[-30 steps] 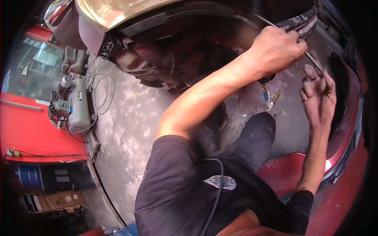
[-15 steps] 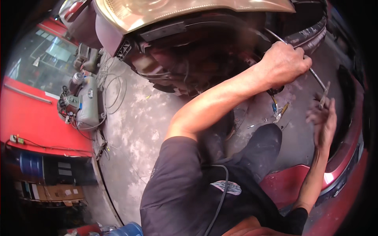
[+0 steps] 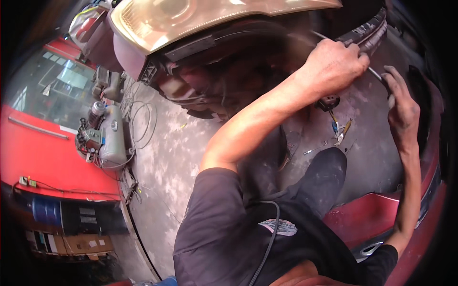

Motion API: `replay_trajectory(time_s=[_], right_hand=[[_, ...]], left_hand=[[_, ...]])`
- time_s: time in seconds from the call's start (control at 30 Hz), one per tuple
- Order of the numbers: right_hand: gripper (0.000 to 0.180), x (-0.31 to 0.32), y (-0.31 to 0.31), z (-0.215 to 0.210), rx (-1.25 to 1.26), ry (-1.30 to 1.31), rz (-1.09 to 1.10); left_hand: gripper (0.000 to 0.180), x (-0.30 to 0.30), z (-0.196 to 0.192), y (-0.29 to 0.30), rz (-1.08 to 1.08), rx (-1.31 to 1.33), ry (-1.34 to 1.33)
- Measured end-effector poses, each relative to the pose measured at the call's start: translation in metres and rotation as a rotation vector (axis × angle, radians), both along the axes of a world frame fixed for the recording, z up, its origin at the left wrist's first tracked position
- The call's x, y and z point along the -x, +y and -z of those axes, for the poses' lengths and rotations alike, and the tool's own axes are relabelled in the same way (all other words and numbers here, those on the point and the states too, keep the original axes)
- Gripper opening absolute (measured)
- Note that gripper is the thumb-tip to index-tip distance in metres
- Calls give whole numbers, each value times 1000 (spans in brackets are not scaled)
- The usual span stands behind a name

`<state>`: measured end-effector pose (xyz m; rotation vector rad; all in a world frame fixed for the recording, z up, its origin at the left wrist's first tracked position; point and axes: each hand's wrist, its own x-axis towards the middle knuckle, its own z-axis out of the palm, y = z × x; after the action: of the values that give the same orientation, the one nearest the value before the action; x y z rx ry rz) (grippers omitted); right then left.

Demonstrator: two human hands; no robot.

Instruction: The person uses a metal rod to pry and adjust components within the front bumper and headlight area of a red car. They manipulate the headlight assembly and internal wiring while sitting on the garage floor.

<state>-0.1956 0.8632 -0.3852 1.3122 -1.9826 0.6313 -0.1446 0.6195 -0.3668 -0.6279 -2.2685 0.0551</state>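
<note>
Rod (image 3: 375,73) — thin, straight, silvery | slants out below the headlamp's (image 3: 214,21) lower edge | left hand (image 3: 335,62) fisted round its middle | right hand (image 3: 404,109) apart, by its outer end — can't tell whether gripping

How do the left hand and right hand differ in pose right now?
The left hand is closed around the metal rod, while the right hand has its fingers extended by the rod's end, contact unclear. The left hand is nearer the headlight; the right hand is nearer the red body panel. Both hands are bare.
</note>
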Motion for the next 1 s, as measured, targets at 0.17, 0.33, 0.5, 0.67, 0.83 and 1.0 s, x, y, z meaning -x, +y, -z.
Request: replay_trajectory(time_s=[0.17, 0.33, 0.5, 0.67, 0.83, 1.0], right_hand=[[29, -26, 17, 57, 812, -887, 35], [52, -54, -26, 19, 856, -1703, -738], [54, -34, -12, -10, 406, -1471, -452], [62, 4, 3, -8, -147, 171, 55], [39, -19, 10, 14, 428, -294, 9], [75, -47, -6, 14, 664, -1538, -379]], left_hand=[[11, 6, -1, 0, 8, 31, -41], [15, 1, 0, 0, -8, 10, -114], [17, -3, -6, 1, 0, 21, -64], [19, -8, -5, 11, -36, 52, -145], [22, -6, -5, 5, -34, 77, -105], [15, -2, -2, 6, 23, 42, -107]])
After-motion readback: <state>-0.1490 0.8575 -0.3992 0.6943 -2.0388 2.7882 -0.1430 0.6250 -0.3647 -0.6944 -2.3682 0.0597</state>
